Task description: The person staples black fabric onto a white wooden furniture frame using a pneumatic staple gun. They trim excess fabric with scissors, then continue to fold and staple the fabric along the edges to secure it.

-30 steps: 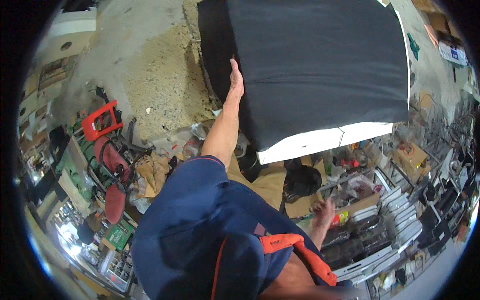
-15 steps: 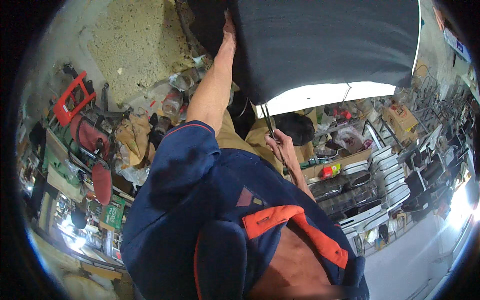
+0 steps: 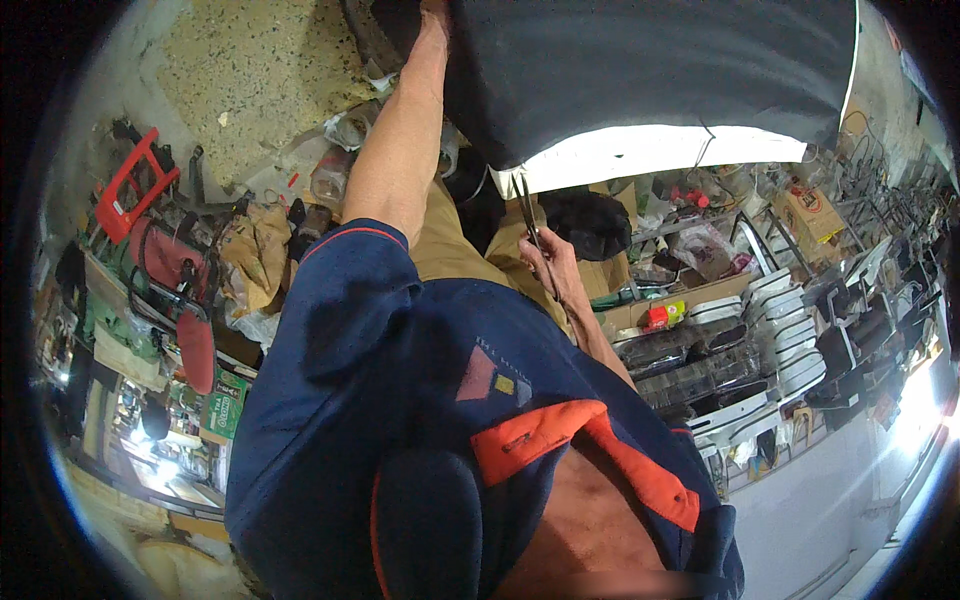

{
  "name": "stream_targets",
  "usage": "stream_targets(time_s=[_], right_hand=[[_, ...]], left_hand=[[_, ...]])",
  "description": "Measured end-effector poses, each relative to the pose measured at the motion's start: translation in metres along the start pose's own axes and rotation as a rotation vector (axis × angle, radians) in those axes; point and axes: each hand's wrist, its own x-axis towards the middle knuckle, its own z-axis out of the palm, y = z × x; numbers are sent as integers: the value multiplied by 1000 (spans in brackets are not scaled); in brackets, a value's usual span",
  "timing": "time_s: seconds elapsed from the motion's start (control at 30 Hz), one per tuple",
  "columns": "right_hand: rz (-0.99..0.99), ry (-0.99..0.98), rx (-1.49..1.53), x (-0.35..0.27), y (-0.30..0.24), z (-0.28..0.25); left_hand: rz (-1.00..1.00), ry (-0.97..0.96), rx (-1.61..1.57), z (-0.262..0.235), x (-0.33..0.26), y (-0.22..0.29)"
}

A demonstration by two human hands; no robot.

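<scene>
A large black fabric-covered piece (image 3: 650, 75) fills the top of the view, and a white strip (image 3: 640, 155) runs along its near edge. My left arm reaches up beside its left side. My left hand (image 3: 435, 12) is at the black piece's left edge, with its fingers mostly cut off by the frame. Below the near left corner, my right hand (image 3: 549, 256) is closed around a slim dark pair of scissors (image 3: 528, 207). Their blades point up, slightly parted, with the tips at the white strip's left end.
Left, a red frame (image 3: 135, 190) and a red-padded chair (image 3: 195, 345) stand near a brown paper bag (image 3: 255, 245). Stacked white-edged parts (image 3: 780, 335), a cardboard box (image 3: 808, 215) and dark metal frames crowd the right. A black bag (image 3: 590, 225) lies behind my right hand.
The black piece now appears slightly higher and wider in view. My right hand and the scissors have shifted up and left, and the blades now overlap the white strip's corner.
</scene>
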Motion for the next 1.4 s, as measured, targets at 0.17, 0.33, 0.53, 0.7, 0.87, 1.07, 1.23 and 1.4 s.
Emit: stream_targets(time_s=[0.17,0.33,0.53,0.7,0.87,1.07,1.23,1.4], right_hand=[[-73,19,30,14,-5,4],[-102,38,-55,18,-7,4],[-106,32,-25,23,-8,3],[-178,24,-43,31,-14,6],[-127,43,13,32,-21,11],[-158,57,-14,35,-24,13],[-176,101,-88,42,-17,18],[-255,76,-89,43,-12,19]], left_hand=[[15,18,36,-1,0,0],[28,43,80,-3,1,0],[63,146,274,-17,8,-8],[81,652,589,-80,-48,-36],[-452,719,-242,-132,-166,-76],[-659,447,-615,-130,-176,-115],[-436,522,-696,-167,-181,-121],[-394,564,-742,-185,-196,-107]])
